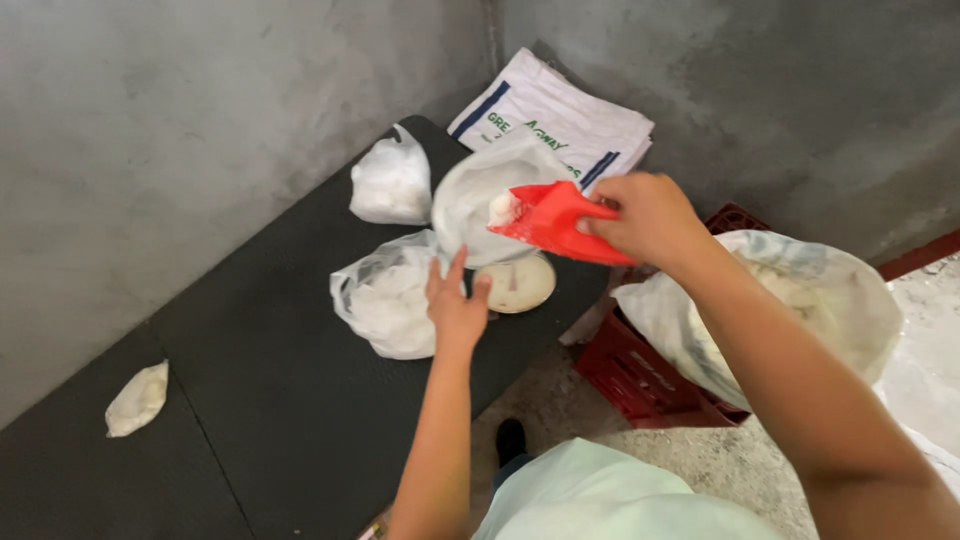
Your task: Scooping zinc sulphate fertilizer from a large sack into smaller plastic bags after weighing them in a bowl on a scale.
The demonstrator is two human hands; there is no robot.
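Observation:
My right hand [648,218] grips a red plastic scoop [548,222] that carries a little white powder at its tip. The tip reaches into the mouth of a clear plastic bag [480,190] that stands on a small round scale [520,285]. My left hand [456,302] holds the lower edge of that bag, fingers spread against it. To the left of my left hand, a filled bag of white powder [385,300] lies on the dark bench [250,380]. Another filled, tied bag [392,185] sits behind it.
A large open sack of white powder [800,300] rests in a red crate [640,375] on the floor at right. A stack of folded white woven sacks [560,115] lies in the corner against grey concrete walls. A small crumpled bag [137,398] lies at the bench's left.

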